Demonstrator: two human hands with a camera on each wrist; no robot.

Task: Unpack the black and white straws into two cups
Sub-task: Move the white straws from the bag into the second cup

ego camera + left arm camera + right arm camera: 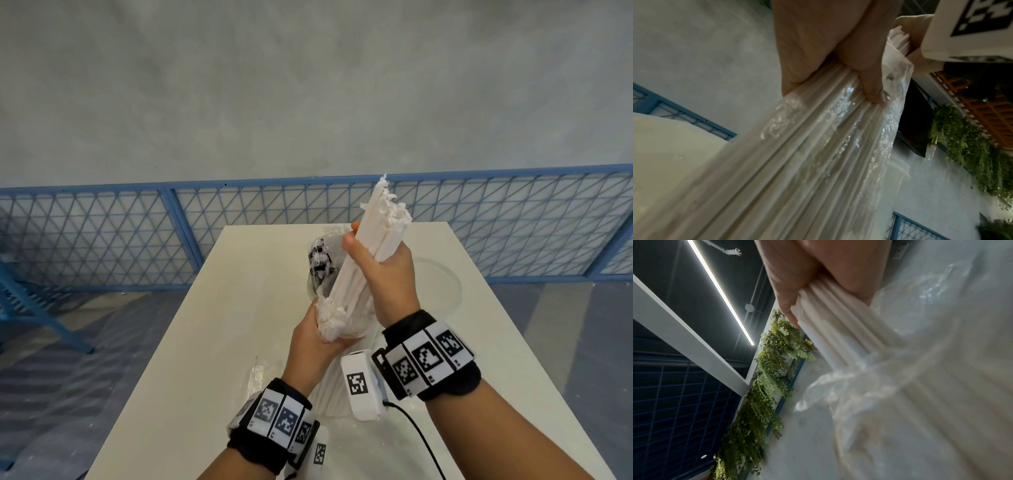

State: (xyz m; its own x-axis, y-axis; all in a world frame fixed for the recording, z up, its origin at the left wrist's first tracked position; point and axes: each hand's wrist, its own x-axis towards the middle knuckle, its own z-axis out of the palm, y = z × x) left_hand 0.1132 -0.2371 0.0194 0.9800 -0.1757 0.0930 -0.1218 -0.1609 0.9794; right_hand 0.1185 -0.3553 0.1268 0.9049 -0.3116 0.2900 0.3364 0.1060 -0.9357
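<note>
Above the white table (205, 342) I hold a bundle of white straws (363, 260) tilted up to the right. My left hand (315, 339) grips its lower end through the clear plastic wrap (329, 322). My right hand (387, 270) is curled round the bare straws (838, 324) higher up, where they stick out of the wrap (859, 394). The left wrist view shows my left hand (818, 48) squeezing the wrapped straws (818, 162). Behind the bundle lies a clear pack of black straws (319, 260). A white ribbed cup (330, 394) stands between my wrists, partly hidden.
A round white rim (452, 284) sits on the table at the right, behind my right hand. A torn strip of clear plastic (255, 377) lies left of my left wrist. A blue mesh fence (102, 233) runs beyond the table's far edge.
</note>
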